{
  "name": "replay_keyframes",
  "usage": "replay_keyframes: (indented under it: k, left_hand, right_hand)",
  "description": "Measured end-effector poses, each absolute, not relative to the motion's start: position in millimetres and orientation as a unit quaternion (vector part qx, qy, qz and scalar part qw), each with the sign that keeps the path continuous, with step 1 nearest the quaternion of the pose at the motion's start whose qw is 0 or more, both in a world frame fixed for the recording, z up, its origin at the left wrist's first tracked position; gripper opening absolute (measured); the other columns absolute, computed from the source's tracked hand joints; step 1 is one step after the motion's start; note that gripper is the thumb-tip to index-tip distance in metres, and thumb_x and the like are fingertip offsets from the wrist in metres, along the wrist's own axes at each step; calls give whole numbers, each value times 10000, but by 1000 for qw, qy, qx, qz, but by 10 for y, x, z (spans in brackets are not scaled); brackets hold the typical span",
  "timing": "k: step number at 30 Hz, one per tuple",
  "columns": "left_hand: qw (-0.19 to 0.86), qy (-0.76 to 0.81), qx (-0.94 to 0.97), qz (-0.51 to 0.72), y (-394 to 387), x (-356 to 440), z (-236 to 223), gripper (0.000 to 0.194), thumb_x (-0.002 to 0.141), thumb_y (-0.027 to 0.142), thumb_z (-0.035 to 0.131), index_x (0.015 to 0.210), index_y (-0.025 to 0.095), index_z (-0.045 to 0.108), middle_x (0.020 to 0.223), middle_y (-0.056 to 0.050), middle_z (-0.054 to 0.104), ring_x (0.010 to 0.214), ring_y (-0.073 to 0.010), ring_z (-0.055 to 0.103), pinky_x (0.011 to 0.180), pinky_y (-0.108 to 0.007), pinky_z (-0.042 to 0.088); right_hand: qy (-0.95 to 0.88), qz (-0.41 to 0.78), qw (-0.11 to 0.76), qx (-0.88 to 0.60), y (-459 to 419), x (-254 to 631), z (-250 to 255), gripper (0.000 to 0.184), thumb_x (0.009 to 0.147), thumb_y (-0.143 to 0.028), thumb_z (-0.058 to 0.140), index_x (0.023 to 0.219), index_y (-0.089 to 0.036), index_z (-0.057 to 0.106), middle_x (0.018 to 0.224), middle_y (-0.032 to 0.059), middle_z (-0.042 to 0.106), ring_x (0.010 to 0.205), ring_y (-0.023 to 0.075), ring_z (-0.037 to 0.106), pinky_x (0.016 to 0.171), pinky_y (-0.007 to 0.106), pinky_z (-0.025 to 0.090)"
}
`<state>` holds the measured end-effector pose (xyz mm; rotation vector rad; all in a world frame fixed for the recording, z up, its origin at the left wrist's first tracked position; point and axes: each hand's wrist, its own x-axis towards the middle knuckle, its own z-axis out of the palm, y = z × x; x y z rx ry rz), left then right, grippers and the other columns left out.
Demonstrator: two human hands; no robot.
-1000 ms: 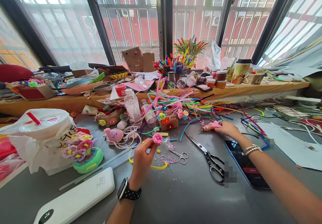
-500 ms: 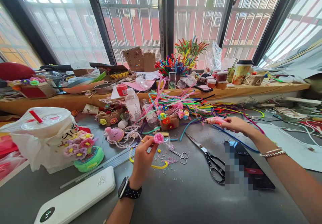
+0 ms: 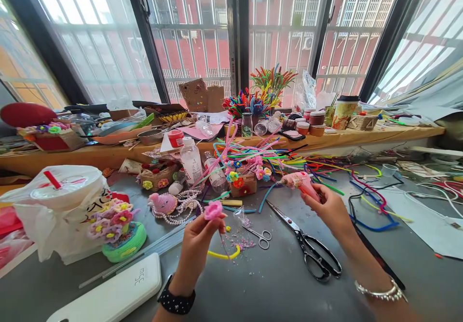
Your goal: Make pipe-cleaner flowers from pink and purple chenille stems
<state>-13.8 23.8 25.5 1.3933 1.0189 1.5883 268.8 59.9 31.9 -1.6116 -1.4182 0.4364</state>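
Note:
A pink fuzzy flower (image 3: 213,210) on a thin stem is pinched between the fingertips of my left hand (image 3: 198,245). My right hand (image 3: 328,208) is wrapped round the handle of a pink hot glue gun (image 3: 299,182), its nozzle pointing left, apart from the flower. Large black-handled scissors (image 3: 303,240) lie on the table below the glue gun. Between my hands are small scissors (image 3: 261,237), a yellow pipe cleaner (image 3: 224,254) and pink fuzz scraps (image 3: 246,243). My right forearm covers most of a dark phone (image 3: 383,260).
Left of my hands stand a bagged drink cup (image 3: 68,192), a flower pot ornament (image 3: 125,242) and a white power bank (image 3: 112,288). Behind lie piled pipe cleaners (image 3: 282,155), bottles (image 3: 191,163) and a flower basket (image 3: 249,184). A cluttered ledge (image 3: 390,131) runs below the windows.
My right hand has brought the glue gun up and left, off the pile of pipe cleaners. My left hand has lowered and turned the flower, so its stem now shows.

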Motion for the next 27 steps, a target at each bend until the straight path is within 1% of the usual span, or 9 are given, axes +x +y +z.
replay_keyframes:
  k: [3,6,8,11,14,16,22,27]
  left_hand:
    - [392,439,603,539,233,-30,223,234,656,368,597,674,142,656,595,-26,602,515,-121,544,503,-238,480]
    - [428,459,610,484,217,93,143,255,663,364,587,790,152,649,674,-44,645,581,-151,592,547,-262,507]
    - [431,466,612,472,205,142,107,247,677,350,578,812,153,642,698,-48,659,622,-164,608,588,-270,508]
    - [363,471,640,487,189,161,118,185,688,322,578,736,159,652,670,-34,647,618,-152,594,583,-243,487]
    - [278,464,671,507,173,163,174,156,701,286,571,670,154,649,628,-26,615,586,-132,560,545,-218,457]
    - [239,454,687,514,160,173,201,143,709,257,564,651,150,638,611,-23,598,571,-125,544,530,-211,442]
    - [178,439,711,520,118,205,194,89,716,185,554,648,155,604,616,-10,579,572,-116,535,545,-207,427]
    - [154,440,711,527,100,204,187,85,713,175,553,639,157,591,620,-7,577,570,-115,535,544,-206,422]
  right_hand:
    - [-579,143,444,-669,504,2632,297,486,636,-444,530,978,-99,535,771,72,612,625,176,552,545,258,434]
    - [-613,110,396,-674,427,2592,303,379,661,-430,504,875,-128,583,674,34,602,576,160,532,519,240,410]
    - [-638,89,381,-663,389,2556,304,324,681,-423,488,821,-149,589,628,13,588,550,147,517,501,223,391]
    - [-655,58,380,-650,348,2486,295,292,686,-422,489,779,-158,570,605,7,569,523,138,489,484,216,371]
    - [-667,45,376,-642,310,2422,290,308,688,-458,489,743,-160,545,563,-2,531,489,129,452,478,221,355]
    - [-674,44,377,-634,284,2394,292,321,701,-477,477,737,-164,536,563,-4,522,488,128,445,482,223,352]
    - [-669,10,415,-616,240,2373,275,364,733,-468,462,885,-144,533,736,56,591,610,168,519,584,252,390]
    - [-671,-44,430,-602,225,2364,249,357,738,-456,470,891,-140,535,775,85,595,651,188,536,609,269,403]
